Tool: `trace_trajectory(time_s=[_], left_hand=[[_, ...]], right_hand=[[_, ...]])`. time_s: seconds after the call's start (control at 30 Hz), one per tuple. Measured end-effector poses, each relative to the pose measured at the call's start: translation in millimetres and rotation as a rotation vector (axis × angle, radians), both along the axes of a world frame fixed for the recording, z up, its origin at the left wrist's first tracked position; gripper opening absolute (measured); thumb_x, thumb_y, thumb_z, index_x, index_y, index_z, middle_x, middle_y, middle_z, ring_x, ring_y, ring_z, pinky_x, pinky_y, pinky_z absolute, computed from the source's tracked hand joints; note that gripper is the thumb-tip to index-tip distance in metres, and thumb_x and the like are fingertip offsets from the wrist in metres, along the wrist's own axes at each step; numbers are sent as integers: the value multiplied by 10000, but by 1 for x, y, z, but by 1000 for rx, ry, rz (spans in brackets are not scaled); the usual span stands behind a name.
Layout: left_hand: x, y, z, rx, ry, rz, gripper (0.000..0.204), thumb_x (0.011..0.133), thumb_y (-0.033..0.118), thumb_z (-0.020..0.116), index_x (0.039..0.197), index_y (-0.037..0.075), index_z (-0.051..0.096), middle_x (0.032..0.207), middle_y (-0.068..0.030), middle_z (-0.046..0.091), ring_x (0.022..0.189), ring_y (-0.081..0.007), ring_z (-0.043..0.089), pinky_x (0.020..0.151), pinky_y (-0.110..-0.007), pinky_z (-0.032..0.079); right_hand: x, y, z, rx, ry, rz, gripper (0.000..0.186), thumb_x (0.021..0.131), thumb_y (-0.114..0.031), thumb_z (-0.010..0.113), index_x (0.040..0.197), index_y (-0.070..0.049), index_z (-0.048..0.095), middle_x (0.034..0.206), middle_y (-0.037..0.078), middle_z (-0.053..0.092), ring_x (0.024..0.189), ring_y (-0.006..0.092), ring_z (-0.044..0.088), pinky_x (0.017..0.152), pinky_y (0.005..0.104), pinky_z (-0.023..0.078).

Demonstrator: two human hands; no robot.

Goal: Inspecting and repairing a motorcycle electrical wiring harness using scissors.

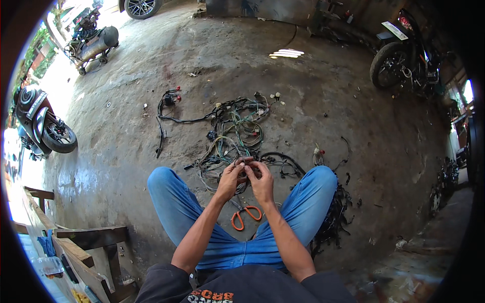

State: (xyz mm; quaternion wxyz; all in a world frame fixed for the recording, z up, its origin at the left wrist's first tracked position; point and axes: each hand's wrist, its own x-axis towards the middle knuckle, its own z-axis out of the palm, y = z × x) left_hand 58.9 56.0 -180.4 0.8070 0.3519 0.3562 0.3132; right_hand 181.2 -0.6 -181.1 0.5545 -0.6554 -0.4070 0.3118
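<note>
My left hand (230,180) and my right hand (261,181) meet between my knees, fingers closed in a pinch on a thin wire, mostly hidden by the fingertips. Just beyond them a tangled wiring harness (235,108) is spread over the ground, with green, white and black wires and small connectors. Its near loops (206,169) pass beside and beneath my hands. Below the hands, a pair of scissors with orange handles (237,220) lies on the ground, its blades pointing away from me. A black sheathed cable (283,156) curves off to the right of my fingers.
Black wire scraps (337,212) are heaped beside my right knee. A small connector bundle (318,152) lies beyond that knee. Motorcycles stand at the left (45,123) and far right (401,55); a wheeled air compressor (96,48) is at far left. A wooden bench (83,247) stands near left.
</note>
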Motion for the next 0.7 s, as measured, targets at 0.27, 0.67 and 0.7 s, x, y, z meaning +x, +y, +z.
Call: trace_trajectory(time_s=[0.27, 0.67, 0.7], left_hand=[[-3, 2, -17, 83, -83, 167, 174, 986, 57, 571, 1143, 64, 646, 1259, -55, 627, 1114, -172, 642, 847, -356, 598], [-21, 15, -3, -10, -181, 267, 250, 964, 65, 521, 1197, 66, 612, 1335, -91, 591, 1077, -213, 648, 926, -475, 569], [-23, 19, -3, -55, -236, 286, 190, 970, 91, 509, 1127, 60, 612, 1340, -104, 584, 1068, -225, 649, 917, -490, 573]], right_hand=[[-1, 3, 7, -91, 92, 61, 257, 943, -196, 724, 1126, -16, 728, 1029, 70, 745, 903, 132, 676, 802, 290, 540], [14, 1, -23, -149, 431, -145, 201, 992, -145, 655, 1126, 5, 645, 938, 9, 670, 823, 61, 594, 711, 231, 476], [20, 2, -20, -144, 427, -146, 201, 992, -145, 655, 1126, 5, 645, 938, 9, 670, 823, 61, 594, 711, 231, 476]])
